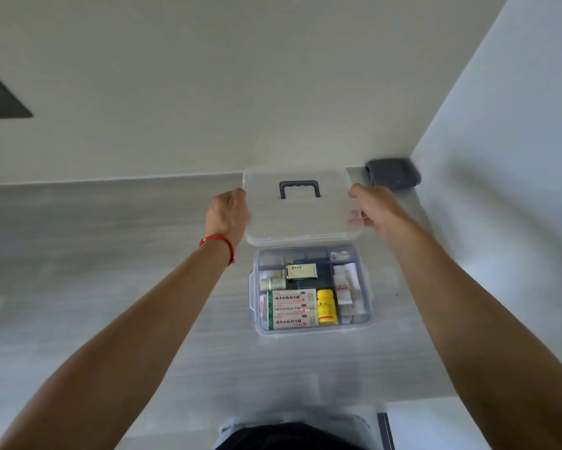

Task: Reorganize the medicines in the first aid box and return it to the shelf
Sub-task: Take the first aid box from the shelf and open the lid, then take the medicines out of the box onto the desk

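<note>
The clear plastic first aid box [367, 300] sits open on the grey counter. Inside it lie white medicine cartons [292, 308], a yellow bottle [326, 306], a small green-edged box [301, 271], a small white jar [273, 282] and paper packets [346, 287]. Just beyond the box I hold its translucent lid [300, 219], which has a dark handle [299, 189]. My left hand [229, 214] grips the lid's left edge. My right hand [372, 206] grips its right edge, fingers showing through the plastic.
A folded dark grey cloth [392, 173] lies in the back right corner of the grey counter [110, 254], against the walls. A dark rectangular patch [2, 97] sits on the wall at far left. The counter's front edge is near my body.
</note>
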Motion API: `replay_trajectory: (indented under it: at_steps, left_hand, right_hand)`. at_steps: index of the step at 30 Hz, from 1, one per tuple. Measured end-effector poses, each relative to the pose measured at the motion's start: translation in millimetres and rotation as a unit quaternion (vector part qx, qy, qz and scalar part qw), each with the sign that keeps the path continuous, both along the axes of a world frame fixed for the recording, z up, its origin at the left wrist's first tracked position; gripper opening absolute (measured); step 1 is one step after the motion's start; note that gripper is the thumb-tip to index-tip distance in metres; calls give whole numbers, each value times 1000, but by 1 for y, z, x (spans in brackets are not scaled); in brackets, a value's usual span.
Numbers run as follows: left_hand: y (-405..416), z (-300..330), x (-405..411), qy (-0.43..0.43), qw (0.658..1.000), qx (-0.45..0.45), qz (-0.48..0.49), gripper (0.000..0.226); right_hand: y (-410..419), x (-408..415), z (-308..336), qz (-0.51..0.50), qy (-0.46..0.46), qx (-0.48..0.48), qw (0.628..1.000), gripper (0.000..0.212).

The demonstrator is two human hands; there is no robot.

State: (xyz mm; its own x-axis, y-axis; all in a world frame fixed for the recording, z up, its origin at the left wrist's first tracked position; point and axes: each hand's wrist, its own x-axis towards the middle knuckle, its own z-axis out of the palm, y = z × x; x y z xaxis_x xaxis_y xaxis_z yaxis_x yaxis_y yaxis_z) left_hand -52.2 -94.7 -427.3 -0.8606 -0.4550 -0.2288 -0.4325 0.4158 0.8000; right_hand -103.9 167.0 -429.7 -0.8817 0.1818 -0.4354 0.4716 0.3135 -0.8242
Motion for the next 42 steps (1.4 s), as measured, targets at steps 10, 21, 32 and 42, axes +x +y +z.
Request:
replay_trajectory:
  at_steps: [10, 21, 32, 42]
  left_hand:
    - [19, -54, -47, -137, 990, 41, -5, 55]
    - [0, -87, -47, -219, 907, 357, 49, 62]
    - [-10, -99, -17, -159, 937, 308, 38, 51]
    - [11, -51, 81, 42, 980, -76, -177, 51]
  right_hand:
    - [3, -56, -71, 52, -104, 25, 993, 36]
    - [0, -38, -120, 77, -164, 39, 983, 64]
    - [18, -21, -116, 137, -65, 136, 979, 29]
    - [46, 49, -51, 166, 113, 170, 965, 34]
